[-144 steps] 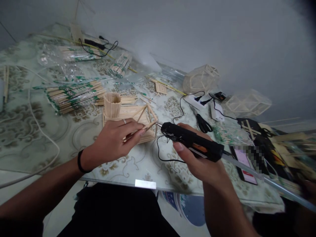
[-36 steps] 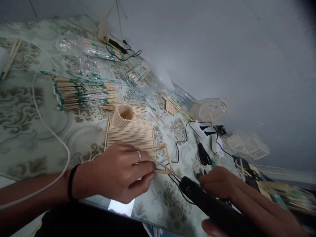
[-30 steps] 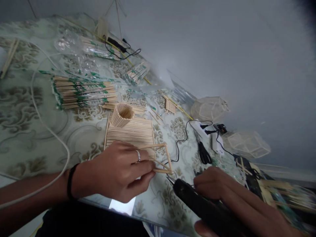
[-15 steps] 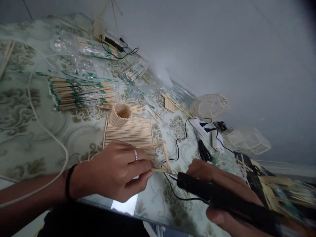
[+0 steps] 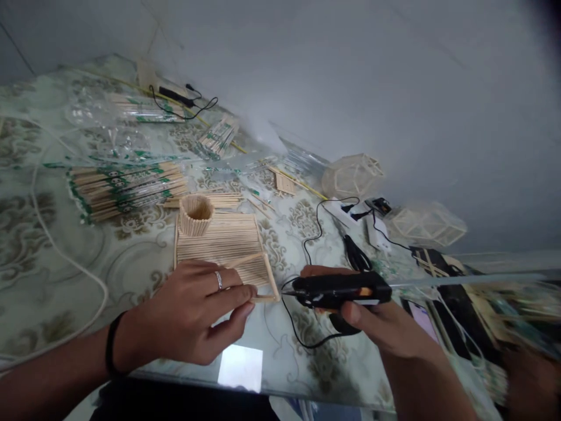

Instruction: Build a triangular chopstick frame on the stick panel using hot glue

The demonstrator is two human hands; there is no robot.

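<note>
My left hand is closed, pinching a small wooden-stick frame between thumb and fingers. Part of the frame is hidden behind the fingers. In my right hand is a black glue gun, its metal tip close to the frame's right corner; whether tip and wood touch, I cannot tell. Under and beyond my left hand lies a flat panel of sticks laid side by side. A round cup made of upright sticks stands on the panel's far left part.
Wrapped bundles of chopsticks lie at the left, beside a white cable. Black-handled scissors and a power strip are beyond my right hand. Clear-wrapped stick structures stand by the wall. A phone lies at right.
My right hand has turned the glue gun more level, and the gun now shows side-on. The tip stays near the frame's corner. The camera view has shifted, moving table items left and down.
</note>
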